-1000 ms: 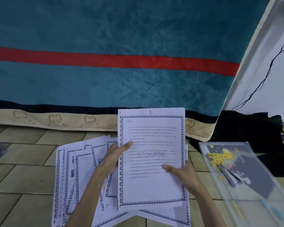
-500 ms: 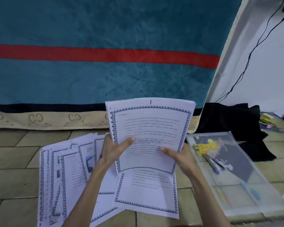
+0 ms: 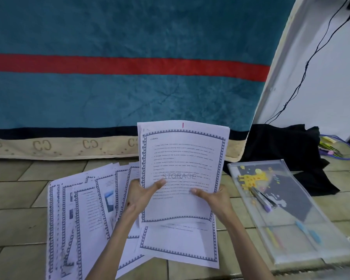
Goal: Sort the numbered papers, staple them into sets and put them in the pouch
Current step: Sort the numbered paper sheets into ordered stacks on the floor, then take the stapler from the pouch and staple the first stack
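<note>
Both hands grip a small stack of white bordered sheets headed "STORAGE" (image 3: 182, 168), left hand (image 3: 141, 196) and right hand (image 3: 214, 199) with thumbs pressed on its face. Further white printed papers (image 3: 79, 215) fan across the tiled floor (image 3: 18, 219); the clear plastic pouch with a giraffe print (image 3: 281, 209) lies to the right.

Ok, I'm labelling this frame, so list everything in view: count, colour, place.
held papers: a few, white with blue border, top one marked 1, raised at centre
spread papers: many, white, fanned on floor at left
pouch: one, clear with giraffe print, floor at right
pens: two or so, dark and purple, at the pouch
black cloth: one, behind pouch
blanket: one, teal with red stripe, behind
cable: one, black, on wall
left hand: grips held papers' left edge
right hand: grips right edge
</note>
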Demonstrator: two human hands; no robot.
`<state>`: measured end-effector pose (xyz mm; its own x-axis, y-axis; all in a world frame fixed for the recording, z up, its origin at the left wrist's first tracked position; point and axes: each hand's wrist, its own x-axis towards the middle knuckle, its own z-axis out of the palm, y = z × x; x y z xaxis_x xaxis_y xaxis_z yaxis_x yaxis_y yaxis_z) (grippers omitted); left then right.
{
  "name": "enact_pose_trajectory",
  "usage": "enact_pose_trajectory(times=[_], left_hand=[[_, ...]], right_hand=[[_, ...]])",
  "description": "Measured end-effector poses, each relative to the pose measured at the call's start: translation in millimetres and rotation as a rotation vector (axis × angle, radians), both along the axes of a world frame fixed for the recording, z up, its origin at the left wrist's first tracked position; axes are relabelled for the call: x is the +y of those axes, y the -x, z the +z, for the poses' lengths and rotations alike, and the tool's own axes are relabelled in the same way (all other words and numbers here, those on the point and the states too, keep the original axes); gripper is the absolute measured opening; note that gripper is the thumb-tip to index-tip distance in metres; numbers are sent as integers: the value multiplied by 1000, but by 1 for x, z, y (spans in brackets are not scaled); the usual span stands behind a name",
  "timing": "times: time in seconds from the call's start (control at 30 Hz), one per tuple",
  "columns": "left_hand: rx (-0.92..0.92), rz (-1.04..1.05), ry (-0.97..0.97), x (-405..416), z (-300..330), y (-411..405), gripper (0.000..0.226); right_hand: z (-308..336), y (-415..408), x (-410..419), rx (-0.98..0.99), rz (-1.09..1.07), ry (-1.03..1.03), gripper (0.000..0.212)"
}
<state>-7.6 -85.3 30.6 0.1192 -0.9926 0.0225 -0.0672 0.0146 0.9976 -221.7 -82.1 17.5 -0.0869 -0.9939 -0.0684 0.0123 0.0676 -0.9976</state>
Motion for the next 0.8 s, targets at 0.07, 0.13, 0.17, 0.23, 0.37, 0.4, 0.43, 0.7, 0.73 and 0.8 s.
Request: enact_pose_trajectory(times=[0.07, 0.13, 0.17, 0.23, 0.37, 0.4, 0.43, 0.7, 0.73, 0.8], left_hand=[[-4, -58, -51, -1, 3, -5, 18], [80, -168, -138, -3, 6, -9, 31], [148, -207, -172, -5, 8, -10, 40], [319, -246, -229, -13, 8, -9, 40], [310, -259, -348, -25, 2, -2, 29], [261, -247, -353, -27, -3, 1, 34], [220, -235, -357, -29, -8, 3, 39], [37, -297, -332, -39, -28, 24, 70], [22, -309, -329, -42, -30, 26, 76], [15, -335, -319, -44, -30, 31, 67]], right_hand=[[8, 5, 4, 20, 56, -22, 36], [13, 11, 8, 1, 105, -73, 33], [14, 13, 11, -19, 123, -108, 33], [13, 19, 14, -27, 151, -173, 33], [3, 22, 23, 10, 172, -268, 28], [-1, 23, 25, 11, 181, -296, 30], [-3, 26, 26, 23, 197, -328, 33], [4, 114, -14, 855, -258, -146, 21], [0, 124, -21, 1020, -328, -178, 33], [-11, 138, -30, 1208, -297, -379, 55]])
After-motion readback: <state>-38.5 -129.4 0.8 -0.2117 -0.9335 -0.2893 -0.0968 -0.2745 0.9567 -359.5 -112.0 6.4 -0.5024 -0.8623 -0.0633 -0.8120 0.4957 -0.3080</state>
